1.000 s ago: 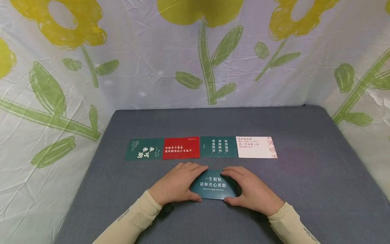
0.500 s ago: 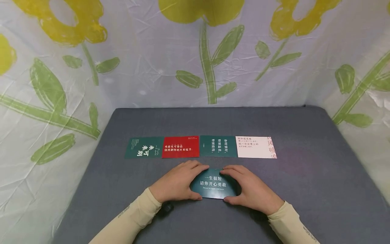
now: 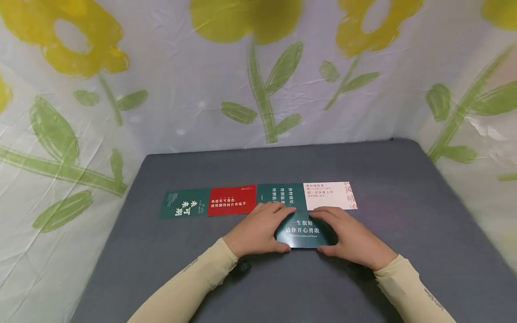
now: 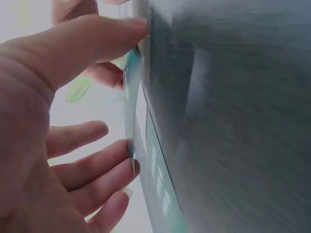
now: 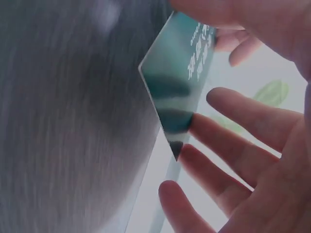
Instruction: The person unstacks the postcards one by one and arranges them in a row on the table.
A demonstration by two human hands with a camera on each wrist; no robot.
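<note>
A dark teal card with white lettering (image 3: 303, 231) is held between my two hands, just in front of the row of cards. My left hand (image 3: 258, 231) pinches its left end, thumb at the near edge and fingers at the far edge. At the right end my right hand (image 3: 355, 237) grips it the same way. Seen from the right wrist, the card (image 5: 167, 80) is above the grey surface, with a corner free. In the left wrist view its thin side (image 4: 130, 97) lies between thumb and fingertips. The left hand partly hides the second green card (image 3: 278, 192).
Left to right behind the hands lie a green card (image 3: 171, 207), a red card (image 3: 232, 197), the second green card and a white card (image 3: 330, 196), edge to edge. The grey tabletop (image 3: 404, 215) ends at a flowered curtain (image 3: 202, 121).
Both hands have carried the teal card forward and to the right, close to the row. The row's cards look unmoved on the table; the head view has shifted slightly.
</note>
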